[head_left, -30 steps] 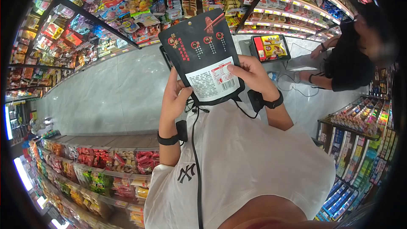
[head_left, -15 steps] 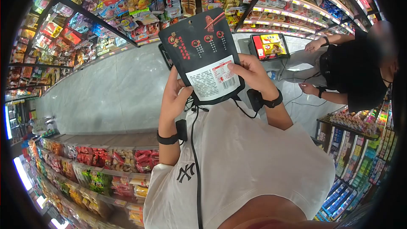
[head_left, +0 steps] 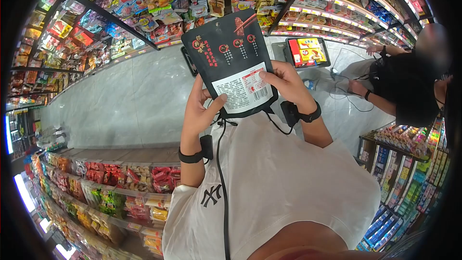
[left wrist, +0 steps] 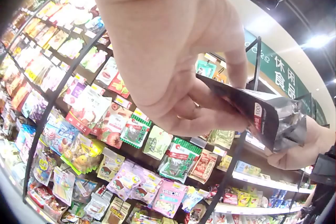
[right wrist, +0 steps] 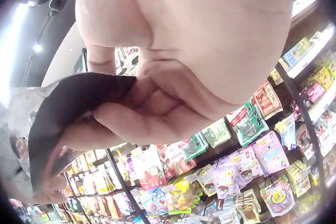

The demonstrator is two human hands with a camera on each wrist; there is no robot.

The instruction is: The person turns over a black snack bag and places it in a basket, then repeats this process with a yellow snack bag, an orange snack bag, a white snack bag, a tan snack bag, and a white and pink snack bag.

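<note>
A black stand-up snack pouch [head_left: 211, 65] is held up in front of the chest, its back turned to the head camera. Red and white print runs across its upper part; a white label with small text and a barcode covers the lower part. My left hand [head_left: 198, 108] grips the lower left edge, thumb over the label's corner and the fingers behind. On the opposite side my right hand [head_left: 292, 85] pinches the edge, its thumb on the label's upper right. In the left wrist view, curled fingers [left wrist: 210, 121] support the pouch from behind.
Hanging snack bags [head_left: 159, 0] fill the rack ahead. A black tray with red and yellow packs [head_left: 308, 52] sits on the right, near another person in black [head_left: 402, 84]. Low shelves of packets [head_left: 110, 178] stand at the left, and a black cable [head_left: 222, 183] runs down the shirt.
My left thumb has slid slightly right and up onto the label. Both hands keep their hold on the pouch, which barely shifts. The other person has changed posture and moved their arms.
</note>
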